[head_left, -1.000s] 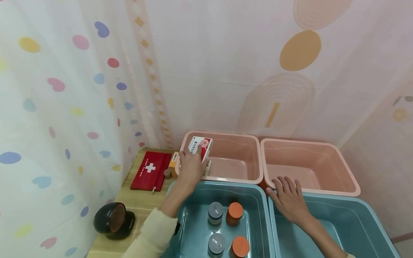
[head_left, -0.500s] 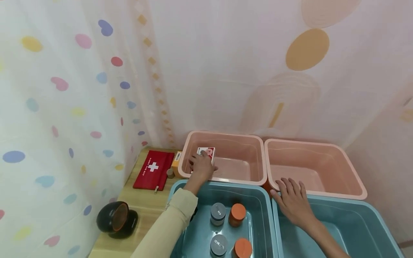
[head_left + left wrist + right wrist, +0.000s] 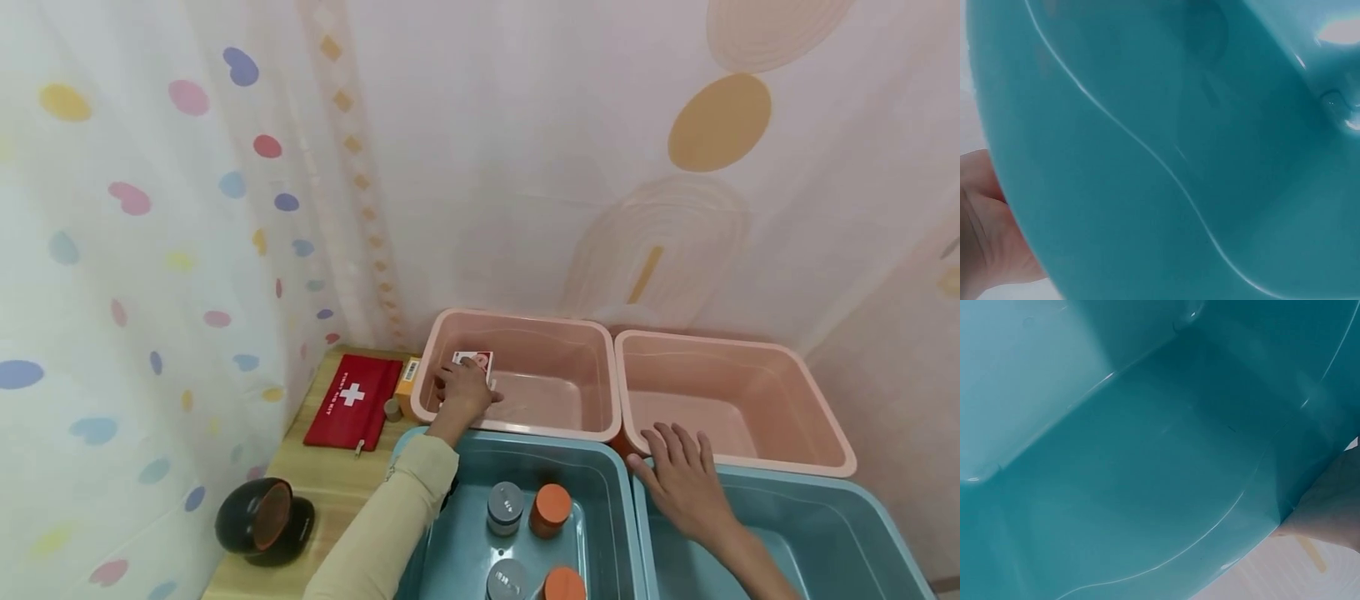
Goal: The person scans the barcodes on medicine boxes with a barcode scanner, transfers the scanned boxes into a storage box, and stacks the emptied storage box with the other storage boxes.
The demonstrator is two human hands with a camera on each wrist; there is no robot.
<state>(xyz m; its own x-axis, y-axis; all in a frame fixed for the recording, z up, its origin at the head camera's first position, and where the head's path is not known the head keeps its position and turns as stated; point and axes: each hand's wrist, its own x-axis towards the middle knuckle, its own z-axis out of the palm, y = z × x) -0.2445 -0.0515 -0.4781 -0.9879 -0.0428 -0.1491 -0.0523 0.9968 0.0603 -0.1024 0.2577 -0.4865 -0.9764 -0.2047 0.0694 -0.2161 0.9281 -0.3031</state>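
In the head view my left hand (image 3: 463, 393) is down in the left pink bin (image 3: 551, 430). It holds a white and red medicine box (image 3: 482, 359) low in the bin, an index finger over its face; the hand hides much of the box. My right hand (image 3: 687, 483) rests with straight fingers at the touching rims of the right pink bin (image 3: 787, 467) and the right blue bin (image 3: 832, 500). The left wrist view has part of the left hand (image 3: 1000, 240) beyond a blue wall. In the right wrist view a bit of the right hand (image 3: 1329, 503) appears at the rim.
Jars with grey lids (image 3: 506, 503) and orange lids (image 3: 552, 505) stand in the left blue bin (image 3: 525, 443). To its left, a wooden surface (image 3: 337, 492) carries a red first aid pouch (image 3: 352, 402), an orange box (image 3: 408, 385), a small cork-coloured object (image 3: 392, 409) and a black bowl-like object (image 3: 258, 517).
My left hand has lowered the medicine box from above the left pink bin's rim into the bin, then stayed almost still. The right hand has kept its place at the rims.
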